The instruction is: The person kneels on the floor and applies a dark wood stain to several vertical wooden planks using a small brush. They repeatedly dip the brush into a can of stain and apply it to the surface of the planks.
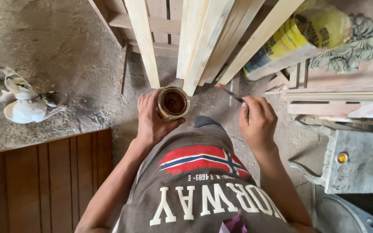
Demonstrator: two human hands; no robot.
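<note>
Left hand (152,118) clamped around open tin of brown stain (173,103), right hand (257,121) pinching thin brush (229,93) near pale upright boards (203,43), all bare; stained panel (44,181) alongside, apparently finished.

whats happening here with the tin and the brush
A person looks down at their own hands. The left hand holds a small open tin of dark reddish-brown liquid; the right hand grips a thin brush, its tip near pale wooden slats leaning upright ahead. A dark brown wooden panel lies lower left.
</note>
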